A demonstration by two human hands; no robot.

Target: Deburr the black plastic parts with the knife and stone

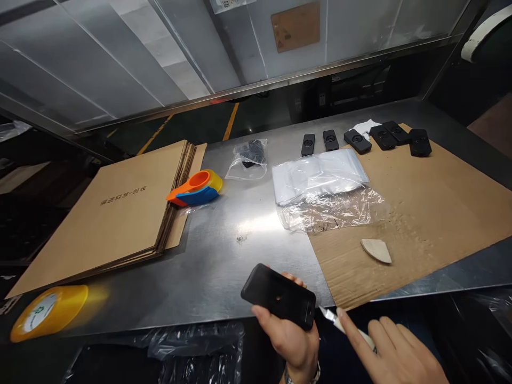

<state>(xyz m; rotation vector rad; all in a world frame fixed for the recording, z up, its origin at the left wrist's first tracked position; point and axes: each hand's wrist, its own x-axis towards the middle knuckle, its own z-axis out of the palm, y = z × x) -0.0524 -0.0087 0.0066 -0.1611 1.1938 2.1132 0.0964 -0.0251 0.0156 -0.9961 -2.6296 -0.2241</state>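
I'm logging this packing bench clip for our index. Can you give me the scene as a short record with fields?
left hand: left hand grips a black device above the table's near edge
right hand: right hand holds a small blade tool, tip toward the device
table: steel table
on table: six black devices, clear bags, cardboard sheet, flat cartons, tape dispenser, yellow tape roll

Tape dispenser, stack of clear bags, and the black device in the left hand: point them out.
tape dispenser (196,189), head view, blue-orange body.
stack of clear bags (320,176), head view, top bag's middle.
black device (278,296), head view, flat back face.
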